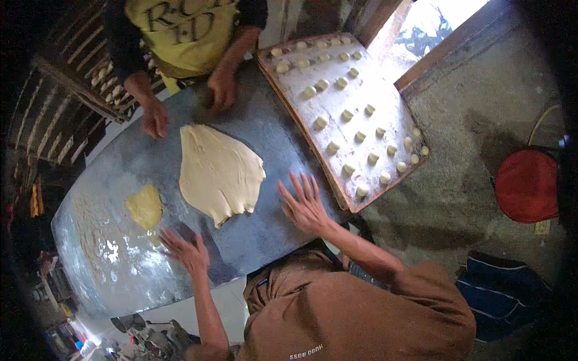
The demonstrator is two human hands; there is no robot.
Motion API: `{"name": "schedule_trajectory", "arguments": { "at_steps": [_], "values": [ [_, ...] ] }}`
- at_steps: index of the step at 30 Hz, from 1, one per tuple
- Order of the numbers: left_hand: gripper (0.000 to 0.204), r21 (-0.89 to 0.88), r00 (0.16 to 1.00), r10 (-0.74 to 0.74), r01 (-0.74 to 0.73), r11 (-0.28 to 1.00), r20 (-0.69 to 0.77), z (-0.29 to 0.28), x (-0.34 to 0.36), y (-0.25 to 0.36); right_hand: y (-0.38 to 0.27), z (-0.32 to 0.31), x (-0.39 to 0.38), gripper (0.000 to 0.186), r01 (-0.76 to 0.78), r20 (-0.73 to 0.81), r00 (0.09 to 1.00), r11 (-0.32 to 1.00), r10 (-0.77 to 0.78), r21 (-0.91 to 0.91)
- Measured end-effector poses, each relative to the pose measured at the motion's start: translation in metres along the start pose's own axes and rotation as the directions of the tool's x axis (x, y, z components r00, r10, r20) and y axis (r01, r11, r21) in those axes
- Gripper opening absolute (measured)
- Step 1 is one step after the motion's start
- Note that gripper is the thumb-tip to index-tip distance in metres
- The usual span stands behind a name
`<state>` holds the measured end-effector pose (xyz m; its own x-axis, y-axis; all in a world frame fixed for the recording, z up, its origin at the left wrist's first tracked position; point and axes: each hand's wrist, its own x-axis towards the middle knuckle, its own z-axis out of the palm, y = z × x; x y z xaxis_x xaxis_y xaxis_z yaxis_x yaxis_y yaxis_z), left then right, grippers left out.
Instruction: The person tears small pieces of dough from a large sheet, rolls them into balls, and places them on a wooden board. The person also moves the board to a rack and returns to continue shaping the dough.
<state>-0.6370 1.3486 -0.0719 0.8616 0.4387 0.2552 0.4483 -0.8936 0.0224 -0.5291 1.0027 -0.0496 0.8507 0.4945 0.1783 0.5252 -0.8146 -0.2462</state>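
On the grey metal table lies a flattened sheet of pale dough. A smaller yellow, soft mass sits to its left. My left hand is just below that yellow mass, near or on the tabletop, with fingers apart and nothing visible held. My right hand is spread open on or just over the table, to the right of the dough sheet, beside the tray edge. Whether either palm touches the surface I cannot tell.
A co-worker in a yellow top stands opposite, both hands near the dough. A floury tray holds several small dough pieces. Slatted racks stand at left. A red round object and dark blue bag are at right.
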Motion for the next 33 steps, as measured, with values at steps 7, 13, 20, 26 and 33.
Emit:
{"name": "schedule_trajectory", "arguments": {
  "at_steps": [7, 13, 20, 26, 33],
  "values": [
    [0.032, -0.586, 0.971, 0.107, -0.215, 0.781, -0.213, 0.047, -0.049, 0.035, -0.028, 0.056, -0.013, 0.048, -0.039, 0.177, 0.984, 0.99, 0.014, 0.136],
    [0.023, -0.682, 0.92, -0.333, 0.38, 0.625, 0.207, 0.049, 0.046, -0.004, 0.002, 0.031, 0.034, 0.031, -0.008, -0.044, 0.999, 0.999, 0.01, 0.044],
    [0.025, -0.533, 0.997, 0.073, -0.083, 0.842, -0.041, 0.043, -0.034, -0.02, 0.013, 0.03, -0.013, 0.032, -0.047, 0.268, 0.963, 0.961, -0.029, 0.272],
    [0.017, -0.616, 0.994, -0.098, 0.055, 0.785, -0.037, 0.051, 0.012, 0.037, -0.03, 0.033, 0.028, 0.029, -0.088, -0.015, 0.995, 0.96, 0.095, 0.266],
    [0.02, -0.645, 0.973, -0.211, 0.218, 0.733, 0.089, 0.045, 0.03, -0.03, 0.006, 0.025, 0.048, 0.031, -0.126, 0.126, 0.986, 0.977, 0.105, 0.17]
  ]
}}
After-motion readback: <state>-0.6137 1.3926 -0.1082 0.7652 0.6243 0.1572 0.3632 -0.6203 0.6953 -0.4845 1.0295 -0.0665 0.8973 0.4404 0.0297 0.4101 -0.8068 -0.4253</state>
